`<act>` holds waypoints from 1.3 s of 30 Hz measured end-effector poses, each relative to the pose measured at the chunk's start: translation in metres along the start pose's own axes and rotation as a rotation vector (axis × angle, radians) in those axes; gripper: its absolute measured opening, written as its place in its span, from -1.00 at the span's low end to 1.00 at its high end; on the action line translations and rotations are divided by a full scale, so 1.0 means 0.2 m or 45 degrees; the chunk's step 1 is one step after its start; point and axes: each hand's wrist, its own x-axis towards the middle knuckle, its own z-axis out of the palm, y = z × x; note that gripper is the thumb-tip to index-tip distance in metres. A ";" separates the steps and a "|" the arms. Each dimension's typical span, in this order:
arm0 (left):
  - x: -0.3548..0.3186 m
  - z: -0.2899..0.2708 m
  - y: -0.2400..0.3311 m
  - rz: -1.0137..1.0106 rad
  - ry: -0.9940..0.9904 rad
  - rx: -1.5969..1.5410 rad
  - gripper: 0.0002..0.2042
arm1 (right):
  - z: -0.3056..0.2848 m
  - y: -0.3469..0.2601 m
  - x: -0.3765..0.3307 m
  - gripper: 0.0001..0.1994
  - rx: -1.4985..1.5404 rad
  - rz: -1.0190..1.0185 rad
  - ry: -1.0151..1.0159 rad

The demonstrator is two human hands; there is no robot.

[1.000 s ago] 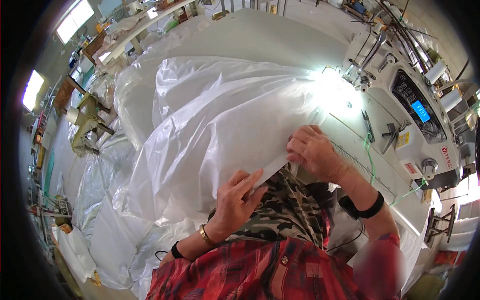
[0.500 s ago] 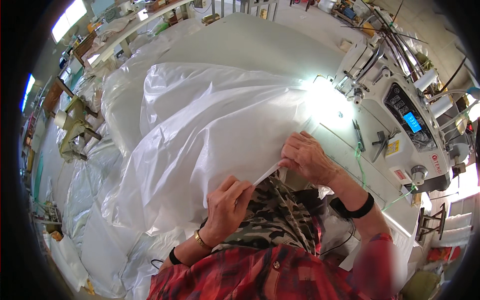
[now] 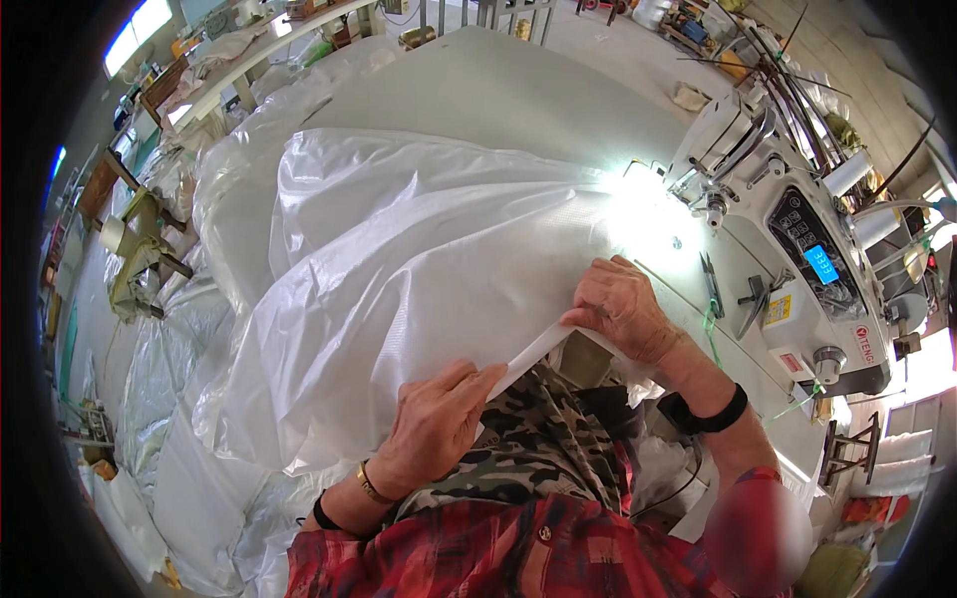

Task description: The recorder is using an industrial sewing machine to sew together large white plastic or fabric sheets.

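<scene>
Grey table [image 3: 498, 90]; sewing machine [image 3: 750, 191], yellow label [image 3: 778, 310]; left fingers [image 3: 477, 384], right fingers [image 3: 596, 293] pinching white sheet [image 3: 469, 289].

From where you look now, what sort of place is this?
Probably a sewing workshop: a white sewing machine with a blue rectangular display stands beside translucent white sheeting, which lies partly across a flat grey worktable.

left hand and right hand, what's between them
An edge of the white sheet runs between the left hand and the right hand, seen in the head view.
</scene>
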 end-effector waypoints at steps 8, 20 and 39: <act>0.07 -0.03 -0.02 0.027 -0.259 -0.079 -0.75 | -0.05 0.10 0.00 -0.66 -0.080 0.008 -0.062; 0.04 0.03 0.00 0.146 -0.025 0.187 -0.80 | -0.05 0.13 -0.01 -0.59 -0.118 -0.023 0.038; 0.12 -0.05 0.01 -0.188 -0.188 -0.333 -0.78 | -0.13 0.37 -0.02 -0.58 -0.188 0.086 0.052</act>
